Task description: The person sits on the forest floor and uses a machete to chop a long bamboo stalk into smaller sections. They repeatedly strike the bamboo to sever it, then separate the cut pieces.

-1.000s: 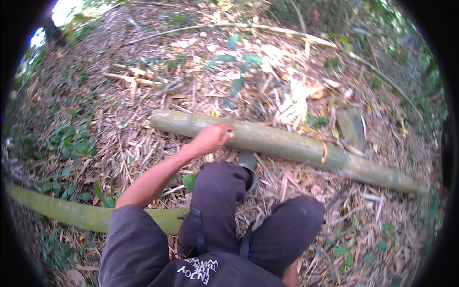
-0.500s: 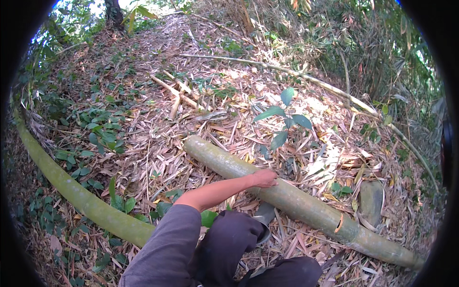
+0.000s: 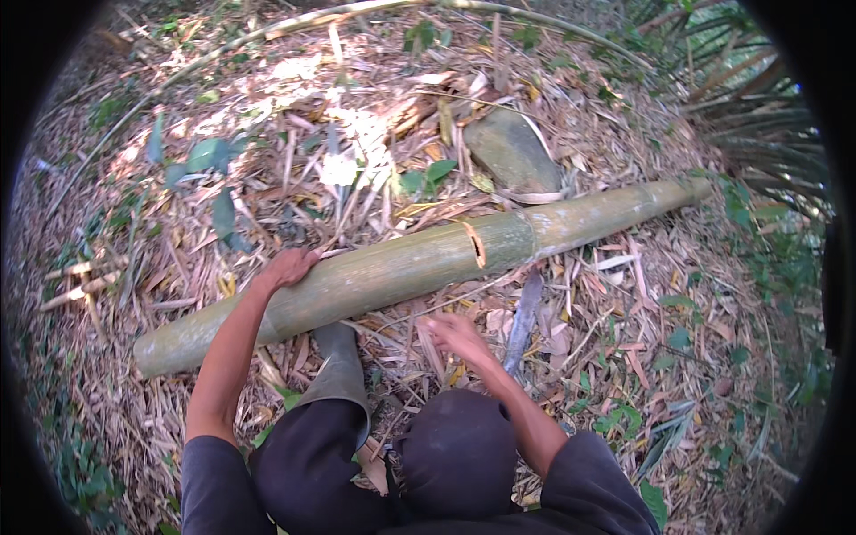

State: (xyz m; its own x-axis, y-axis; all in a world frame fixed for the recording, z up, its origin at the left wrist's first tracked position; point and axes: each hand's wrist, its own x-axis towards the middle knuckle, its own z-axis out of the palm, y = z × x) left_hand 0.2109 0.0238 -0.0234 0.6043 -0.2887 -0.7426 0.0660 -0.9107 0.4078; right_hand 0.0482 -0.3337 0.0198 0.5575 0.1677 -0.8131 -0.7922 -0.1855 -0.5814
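A thick green-brown bamboo pole lies across the leaf litter in front of me, with a short dark notch cut into its upper side, edged in fresh orange. My left hand is laid over the pole left of the notch, fingers curled along its far side. On the near side, my right hand hangs apart from the pole, its fingers loosely spread with nothing visible in them. Just right of that hand, a flat grey strip resembling a machete blade lies with one end by the pole; my forearm partly hides its lower end.
A short, wide bamboo piece lies beyond the pole. A long thin bamboo stem arches across the far ground. Broken sticks are at the left, and long leaves crowd the far right. My boot stands against the near side.
My view has swung right and down, bringing the notch to the middle. My right hand and the grey strip have come into view. The left hand stays on the pole.
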